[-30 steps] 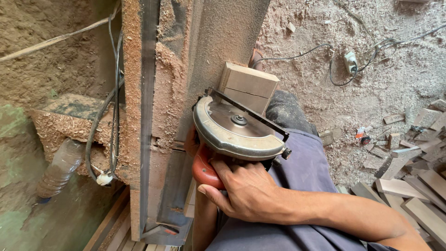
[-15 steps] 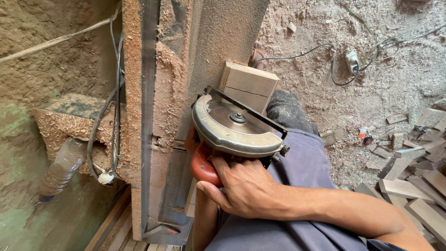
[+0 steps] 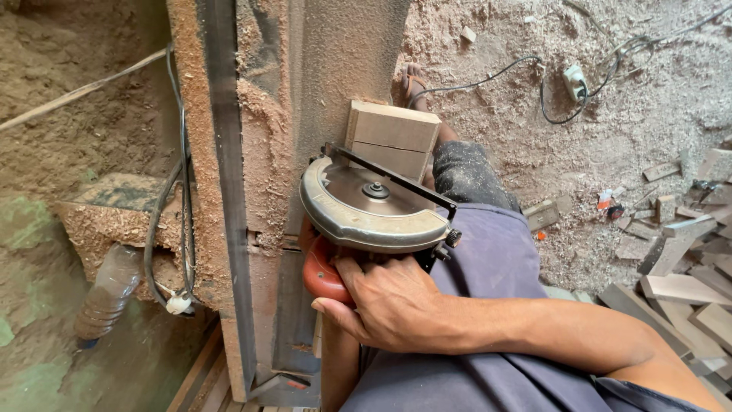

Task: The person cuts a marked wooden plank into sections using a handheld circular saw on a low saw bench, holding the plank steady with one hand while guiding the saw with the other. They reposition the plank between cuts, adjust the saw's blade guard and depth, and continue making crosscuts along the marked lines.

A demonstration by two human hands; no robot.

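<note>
A person's right hand [image 3: 396,309] grips a circular saw [image 3: 374,210] against a wooden block [image 3: 393,137] at a sawdust-covered bench.

In the middle of the frame, the right hand is wrapped tightly around the saw's red handle [image 3: 322,276], fingers curled closed on it. The saw's round grey guard lies just above the hand, and its upper edge meets the pale wooden block, which rests against the dusty bench [image 3: 259,152]. The left hand is out of sight. A black cable [image 3: 164,229] hangs down the bench at left, near a plastic bottle [image 3: 107,294] at lower left. Wood offcuts [image 3: 679,286] lie scattered on the floor at right.
</note>
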